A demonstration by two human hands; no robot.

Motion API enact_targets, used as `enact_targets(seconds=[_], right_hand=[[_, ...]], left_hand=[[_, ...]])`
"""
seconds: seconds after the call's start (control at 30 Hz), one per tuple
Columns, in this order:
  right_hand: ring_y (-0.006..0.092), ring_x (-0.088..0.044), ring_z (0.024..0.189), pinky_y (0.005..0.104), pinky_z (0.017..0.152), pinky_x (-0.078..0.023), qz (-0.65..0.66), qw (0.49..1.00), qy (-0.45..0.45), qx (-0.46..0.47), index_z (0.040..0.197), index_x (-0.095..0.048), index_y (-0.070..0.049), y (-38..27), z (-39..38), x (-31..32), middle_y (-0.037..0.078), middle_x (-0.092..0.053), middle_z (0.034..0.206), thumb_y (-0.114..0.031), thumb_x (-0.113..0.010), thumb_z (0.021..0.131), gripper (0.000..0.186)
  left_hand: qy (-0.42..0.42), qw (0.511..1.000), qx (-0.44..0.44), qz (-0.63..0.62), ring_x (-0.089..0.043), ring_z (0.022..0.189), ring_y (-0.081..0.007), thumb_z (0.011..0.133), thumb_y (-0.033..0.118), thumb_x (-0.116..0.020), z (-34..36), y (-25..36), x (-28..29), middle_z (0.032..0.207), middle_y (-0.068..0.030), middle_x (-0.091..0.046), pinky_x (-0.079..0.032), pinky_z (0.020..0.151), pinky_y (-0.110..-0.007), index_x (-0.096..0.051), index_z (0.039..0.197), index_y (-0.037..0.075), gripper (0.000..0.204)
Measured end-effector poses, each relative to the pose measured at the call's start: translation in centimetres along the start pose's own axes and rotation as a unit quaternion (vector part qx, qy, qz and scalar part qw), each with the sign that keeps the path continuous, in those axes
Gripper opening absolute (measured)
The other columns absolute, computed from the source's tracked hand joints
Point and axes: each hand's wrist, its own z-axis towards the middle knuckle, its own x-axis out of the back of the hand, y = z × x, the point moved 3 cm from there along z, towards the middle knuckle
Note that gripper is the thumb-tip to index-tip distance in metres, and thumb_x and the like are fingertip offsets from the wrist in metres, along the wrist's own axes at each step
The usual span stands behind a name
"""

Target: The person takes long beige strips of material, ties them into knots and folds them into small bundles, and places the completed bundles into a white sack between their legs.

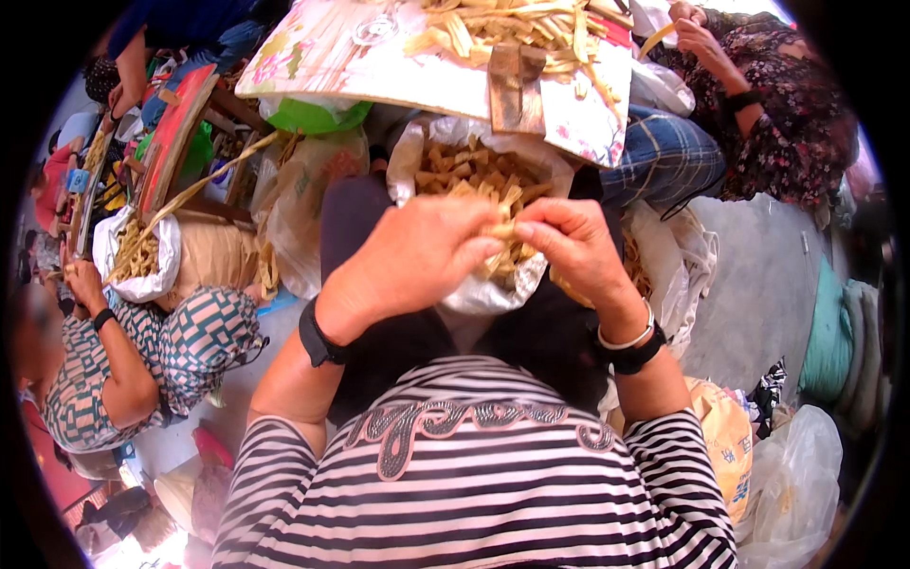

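Observation:
My left hand (417, 248) and my right hand (576, 248) meet in front of me, fingers pinched together on a pale yellow flat strip (503, 228). It looks like dried plant material; its exact kind is unclear. Below and beyond my fingers, a white bag (406, 156) stands between my knees, filled with small folded yellow-brown pieces (464, 169). Past the bag is a flower-patterned board (327, 47). Loose yellow strips (474, 33) lie heaped on it, and a worn brown block or plate (518, 90) rests at its near edge.
At left, a person in patterned clothes (118, 370) holds a long strip (204, 188) near another white bag (163, 248) and a red-edged board (175, 142). A person in dark floral clothing (791, 114) sits at right. Plastic bags (796, 474) lie near my right elbow.

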Motion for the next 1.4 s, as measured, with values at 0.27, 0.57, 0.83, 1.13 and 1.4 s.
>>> enact_targets(seconds=[0.27, 0.57, 0.83, 1.13, 1.4], right_hand=[[0.0059, -0.043, 0.053, 0.0236, 0.046, -0.033, -0.052, 0.995, -0.020, -0.086, 0.073, -0.062, 0.004, -0.4, 3.3, 4.1, 0.000, -0.051, 0.057, -0.014, -0.057, 0.080, 0.020], [0.0070, -0.043, 0.046, 0.0225, 0.041, -0.035, -0.192, 0.973, 0.127, 0.005, 0.075, -0.059, -0.003, 3.2, 13.6, 7.5, -0.004, -0.048, 0.058, -0.019, -0.053, 0.086, 0.021], [0.0061, -0.047, 0.049, 0.0232, 0.044, -0.036, -0.170, 0.960, 0.220, 0.013, 0.072, -0.062, 0.000, 1.7, 9.7, 7.6, -0.003, -0.052, 0.057, -0.014, -0.055, 0.084, 0.020], [0.0042, -0.033, 0.046, 0.0217, 0.043, -0.029, 0.324, 0.903, 0.280, -0.018, 0.085, -0.058, 0.002, 1.7, 2.4, 6.2, -0.003, -0.043, 0.057, -0.010, -0.044, 0.087, 0.018], [0.0061, -0.039, 0.055, 0.0210, 0.051, -0.035, 0.439, 0.880, 0.182, 0.011, 0.100, -0.055, 0.000, 1.0, 0.6, 5.0, 0.002, -0.050, 0.069, -0.012, -0.044, 0.092, 0.018]], left_hand=[[-0.074, 0.997, 0.022, 0.028, -0.058, 0.066, -0.0346, 0.086, 0.022, -0.053, 4.6, -3.1, 0.5, 0.070, -0.0156, -0.058, -0.044, 0.058, -0.041, -0.054, 0.090, 0.008, 0.015], [0.131, 0.981, 0.038, 0.137, -0.058, 0.068, -0.0357, 0.086, 0.022, -0.054, 13.3, -8.5, 2.5, 0.070, -0.0147, -0.060, -0.044, 0.059, -0.043, -0.057, 0.091, 0.009, 0.014], [0.078, 0.956, 0.161, 0.231, -0.060, 0.078, -0.0320, 0.081, 0.032, -0.060, 7.4, -5.8, 2.3, 0.080, -0.0095, -0.064, -0.047, 0.066, -0.041, -0.061, 0.105, 0.016, 0.029], [-0.066, 0.966, 0.105, 0.226, -0.025, 0.127, -0.0476, 0.083, 0.040, -0.058, 1.2, -5.8, -10.6, 0.144, -0.0208, -0.020, -0.031, 0.098, -0.059, -0.041, 0.135, 0.029, 0.056], [-0.092, 0.958, 0.179, 0.205, -0.040, 0.120, -0.0445, 0.088, 0.040, -0.046, 8.5, -15.2, -12.4, 0.139, -0.0252, -0.031, -0.038, 0.097, -0.046, -0.026, 0.142, 0.028, 0.060]])
